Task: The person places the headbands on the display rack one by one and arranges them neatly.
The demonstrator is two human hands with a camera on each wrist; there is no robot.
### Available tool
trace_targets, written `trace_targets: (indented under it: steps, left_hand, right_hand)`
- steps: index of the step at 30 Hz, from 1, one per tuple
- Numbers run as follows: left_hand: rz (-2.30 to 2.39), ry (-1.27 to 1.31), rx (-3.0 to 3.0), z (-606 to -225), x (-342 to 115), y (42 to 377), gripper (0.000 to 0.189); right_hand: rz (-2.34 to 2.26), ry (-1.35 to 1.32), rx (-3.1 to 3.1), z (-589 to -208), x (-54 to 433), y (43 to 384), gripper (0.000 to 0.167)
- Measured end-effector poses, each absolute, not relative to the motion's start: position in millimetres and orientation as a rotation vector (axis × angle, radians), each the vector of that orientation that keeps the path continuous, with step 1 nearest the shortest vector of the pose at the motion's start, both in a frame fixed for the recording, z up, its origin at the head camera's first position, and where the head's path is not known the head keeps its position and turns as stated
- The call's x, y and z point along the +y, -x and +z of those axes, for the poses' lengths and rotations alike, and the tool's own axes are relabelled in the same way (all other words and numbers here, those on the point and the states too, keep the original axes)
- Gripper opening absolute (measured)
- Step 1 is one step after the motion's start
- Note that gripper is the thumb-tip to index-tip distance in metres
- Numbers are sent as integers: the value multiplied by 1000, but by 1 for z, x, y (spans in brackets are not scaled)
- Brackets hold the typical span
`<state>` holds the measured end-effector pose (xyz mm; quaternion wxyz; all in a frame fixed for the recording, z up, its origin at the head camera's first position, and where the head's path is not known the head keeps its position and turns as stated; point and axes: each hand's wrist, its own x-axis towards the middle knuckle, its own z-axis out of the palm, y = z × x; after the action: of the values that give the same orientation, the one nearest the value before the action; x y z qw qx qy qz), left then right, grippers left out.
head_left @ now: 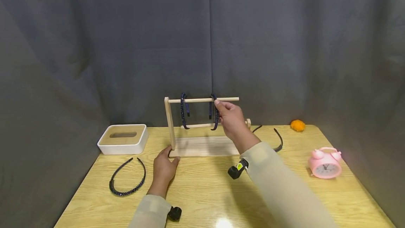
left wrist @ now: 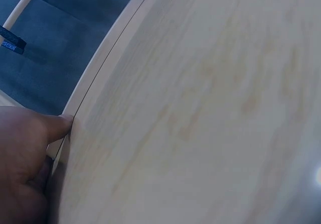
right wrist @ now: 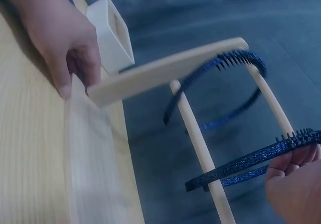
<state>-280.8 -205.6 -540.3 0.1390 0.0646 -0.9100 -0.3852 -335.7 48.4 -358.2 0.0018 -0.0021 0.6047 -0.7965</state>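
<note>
A wooden rack (head_left: 205,147) with a flat base, a left upright and two rods stands on the table. My left hand (head_left: 164,166) grips the left end of its base, thumb on the front edge, as the right wrist view also shows. A dark blue beaded headband (head_left: 182,110) hangs over the upper rod (head_left: 199,100) near the upright. Farther right on that rod is a second headband (right wrist: 251,158), pinched by the thumb and fingers of my right hand (head_left: 232,119). Its lower ends straddle the lower rod (right wrist: 198,138). My right hand hides part of the rack's right side.
Another headband (head_left: 126,192) lies on the table at left, below a white tissue box (head_left: 121,149) with a wooden lid. One more headband (head_left: 279,140) lies right of the rack, partly behind my forearm. A pink alarm clock (head_left: 325,164) and an orange fluffy ball (head_left: 297,125) sit at right.
</note>
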Motion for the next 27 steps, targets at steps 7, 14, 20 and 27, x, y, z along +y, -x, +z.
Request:
trace_targets:
  steps: [7,14,20,27]
  left_hand:
    - [-1115,-169,-2627,-539,-202,282,61]
    - [-1127,-157,-2636,-541,-195,283,61]
    - [-1138,-153,-2639,-541,-193,280,62]
    - [-1127,-162,-2640,-539,-198,282,63]
  right_hand:
    - [-2535,18,1902,-364,19,342,41]
    - [-2535,14,1979,-376,12,344,39]
    - [-2528,7,2073,-381,9,345,28]
    - [-2518,40,2096,-383,12,343,33]
